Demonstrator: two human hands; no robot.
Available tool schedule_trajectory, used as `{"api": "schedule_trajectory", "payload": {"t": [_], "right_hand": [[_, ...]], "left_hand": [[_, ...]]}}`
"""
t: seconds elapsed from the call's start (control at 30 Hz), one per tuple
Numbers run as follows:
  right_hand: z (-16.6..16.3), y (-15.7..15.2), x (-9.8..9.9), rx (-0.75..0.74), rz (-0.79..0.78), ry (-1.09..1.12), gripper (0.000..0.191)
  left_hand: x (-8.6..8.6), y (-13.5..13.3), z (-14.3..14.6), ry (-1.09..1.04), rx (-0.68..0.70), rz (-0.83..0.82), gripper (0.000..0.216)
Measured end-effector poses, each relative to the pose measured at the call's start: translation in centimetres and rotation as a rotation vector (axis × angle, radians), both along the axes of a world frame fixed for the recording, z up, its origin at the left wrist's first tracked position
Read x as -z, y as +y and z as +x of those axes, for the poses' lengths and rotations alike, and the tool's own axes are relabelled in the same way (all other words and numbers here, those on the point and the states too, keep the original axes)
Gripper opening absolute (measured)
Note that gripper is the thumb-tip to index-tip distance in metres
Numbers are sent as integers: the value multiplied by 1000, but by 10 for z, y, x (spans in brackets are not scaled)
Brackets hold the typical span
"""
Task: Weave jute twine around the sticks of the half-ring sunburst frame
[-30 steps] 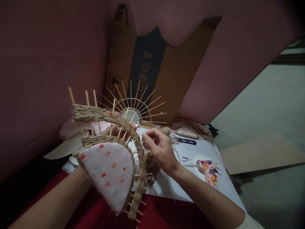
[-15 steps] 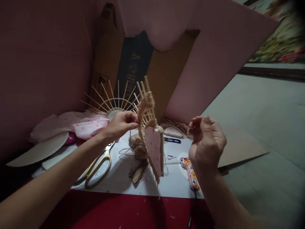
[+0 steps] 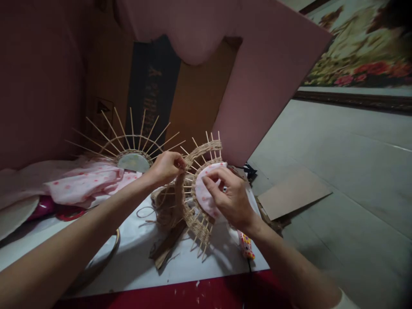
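Observation:
My left hand [image 3: 167, 167] pinches the left edge of a half-round woven twine-and-stick piece [image 3: 198, 227], held up over the table. Thin sticks fan outward through its twine bands, and pink dotted fabric [image 3: 206, 204] covers its inner half-disc. In front of that fabric is my right hand [image 3: 230, 195], thumb and fingertips pressed together; whatever they hold is too fine to make out. Beneath the piece lie a bundle of twine [image 3: 164, 201] and a brown flat strip [image 3: 169, 246]. Partly behind my right forearm is a flower-patterned glue gun [image 3: 246, 245].
Another stick fan [image 3: 131, 136] stands at the back left, beside crumpled dotted cloth [image 3: 83, 182]. A scissors handle [image 3: 114, 244] shows past my left forearm. Behind rises a cardboard box [image 3: 199, 94] with pink panels [image 3: 257, 86]. A flat board [image 3: 294, 193] lies on the right.
The woven piece has turned from nearly edge-on to show its fabric face. My right hand has moved left, from well apart to in front of the fabric. The view has shifted right.

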State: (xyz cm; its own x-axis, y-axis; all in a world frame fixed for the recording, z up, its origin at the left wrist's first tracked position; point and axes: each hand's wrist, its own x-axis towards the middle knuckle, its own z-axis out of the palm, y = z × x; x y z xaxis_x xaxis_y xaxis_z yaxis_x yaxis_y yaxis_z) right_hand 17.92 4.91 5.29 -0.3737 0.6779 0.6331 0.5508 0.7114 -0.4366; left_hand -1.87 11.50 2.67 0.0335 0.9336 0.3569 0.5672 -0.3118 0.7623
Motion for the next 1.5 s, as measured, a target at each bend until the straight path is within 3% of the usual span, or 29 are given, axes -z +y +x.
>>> {"api": "schedule_trajectory", "payload": {"t": [0.1, 0.3, 0.53, 0.73, 1.1, 1.3, 1.5], "right_hand": [[-3, 27, 6, 3, -68, -154, 18], [-7, 62, 18, 27, -166, -258, 21], [-12, 77, 31, 15, -266, -442, 15], [-15, 84, 33, 22, -333, -439, 14], [-27, 91, 38, 55, -281, -522, 13], [-22, 93, 39, -127, -252, -510, 13], [-18, 92, 42, -177, -204, -561, 20]], "left_hand": [[9, 9, 1, 42, 12, -31, 17], [22, 18, 4, 110, 47, -91, 18], [29, 16, 6, 174, 97, -133, 23], [29, 6, 9, 183, 159, -126, 29], [31, 11, 4, -53, 232, -245, 33], [31, 12, 3, -103, 234, -256, 36], [35, 12, 2, -74, 214, -220, 37]]}}
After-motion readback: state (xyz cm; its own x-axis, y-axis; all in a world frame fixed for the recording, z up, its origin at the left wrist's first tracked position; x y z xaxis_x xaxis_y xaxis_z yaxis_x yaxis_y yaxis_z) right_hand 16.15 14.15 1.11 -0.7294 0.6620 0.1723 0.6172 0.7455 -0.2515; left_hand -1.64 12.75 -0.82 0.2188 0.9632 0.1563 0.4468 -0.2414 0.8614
